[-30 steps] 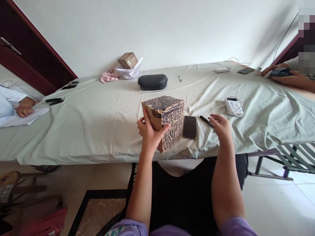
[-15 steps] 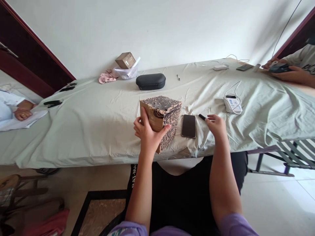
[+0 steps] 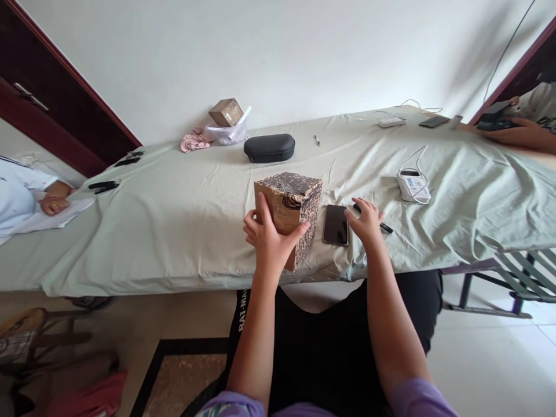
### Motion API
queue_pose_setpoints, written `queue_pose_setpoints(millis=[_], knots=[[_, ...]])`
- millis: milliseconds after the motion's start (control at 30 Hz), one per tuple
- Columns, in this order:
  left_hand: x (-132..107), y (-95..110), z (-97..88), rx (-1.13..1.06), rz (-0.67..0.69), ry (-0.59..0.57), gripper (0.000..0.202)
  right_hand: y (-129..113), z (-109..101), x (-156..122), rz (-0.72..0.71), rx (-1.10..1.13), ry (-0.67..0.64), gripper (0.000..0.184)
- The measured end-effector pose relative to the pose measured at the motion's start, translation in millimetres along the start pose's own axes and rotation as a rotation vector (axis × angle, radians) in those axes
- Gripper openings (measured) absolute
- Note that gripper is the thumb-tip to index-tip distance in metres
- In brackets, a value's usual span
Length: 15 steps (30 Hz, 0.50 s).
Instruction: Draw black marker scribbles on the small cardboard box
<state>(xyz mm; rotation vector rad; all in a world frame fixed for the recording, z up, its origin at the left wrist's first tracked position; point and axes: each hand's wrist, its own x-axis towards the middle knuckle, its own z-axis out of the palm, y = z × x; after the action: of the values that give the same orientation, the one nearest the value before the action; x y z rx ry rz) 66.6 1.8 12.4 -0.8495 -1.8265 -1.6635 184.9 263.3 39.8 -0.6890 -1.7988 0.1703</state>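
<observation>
A cardboard box (image 3: pixel 310 217) with a dense black print stands tilted to view near the table's front edge. My left hand (image 3: pixel 275 234) grips it, thumb on the printed side and fingers spread over the plain brown face. My right hand (image 3: pixel 366 221) hovers over or rests on a slim black pen-like object (image 3: pixel 386 228), fingers apart; part of that object is hidden beneath the hand. Between box and right hand lies a dark smartphone (image 3: pixel 336 225), close to my right fingertips.
A black zip case (image 3: pixel 269 149) and a pen (image 3: pixel 317 140) lie farther back. Beyond are a plastic tub (image 3: pixel 228 134) with a small carton (image 3: pixel 226 112) and a pink cloth (image 3: pixel 195 140). A white device with a cable (image 3: pixel 414 188) sits right. People are at both table ends.
My right hand has let go of the slim black object and shifted left toward the smartphone. My left hand keeps its grip on the box. The camera view has shifted slightly.
</observation>
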Motion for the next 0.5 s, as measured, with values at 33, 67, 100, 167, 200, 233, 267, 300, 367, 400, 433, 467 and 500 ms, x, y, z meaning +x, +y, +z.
queue_pose_setpoints(millis=[33,67,100,167,200,233,267,300,367,400,433,467,500], knots=[[-1,1,0.0,-0.006,-0.011,-0.004,0.128,1,1,-1,0.025,-0.047,0.011,0.057],[-1,2,0.2,-0.012,-0.016,-0.008,0.127,3,1,-1,0.062,-0.100,0.024,0.061],[-2,2,0.5,-0.016,-0.013,-0.012,0.125,7,0,-1,0.108,-0.154,0.033,0.064],[-2,1,1.1,-0.016,0.007,-0.014,0.123,17,-2,1,0.211,-0.247,0.029,0.067],[-3,1,1.4,-0.010,0.017,-0.012,0.122,22,-3,2,0.252,-0.282,0.019,0.065],[-3,0,1.6,-0.003,0.024,-0.007,0.122,25,-3,3,0.279,-0.306,0.011,0.060],[-3,0,1.7,0.003,0.028,-0.001,0.123,28,-3,4,0.291,-0.324,0.007,0.054],[-3,0,1.7,0.009,0.028,0.003,0.123,28,-2,5,0.294,-0.337,0.008,0.049],[-3,1,1.7,0.017,0.022,0.000,0.123,26,1,6,0.295,-0.353,0.019,0.042],[-3,2,1.9,0.022,0.016,-0.006,0.123,23,2,7,0.302,-0.358,0.027,0.042],[-3,2,2.3,0.029,0.008,-0.009,0.122,21,3,8,0.309,-0.357,0.033,0.043],[-3,3,2.9,0.038,0.000,-0.009,0.122,19,3,10,0.311,-0.348,0.034,0.044],[-3,3,3.7,0.048,-0.006,-0.003,0.121,17,2,12,0.311,-0.332,0.032,0.045]])
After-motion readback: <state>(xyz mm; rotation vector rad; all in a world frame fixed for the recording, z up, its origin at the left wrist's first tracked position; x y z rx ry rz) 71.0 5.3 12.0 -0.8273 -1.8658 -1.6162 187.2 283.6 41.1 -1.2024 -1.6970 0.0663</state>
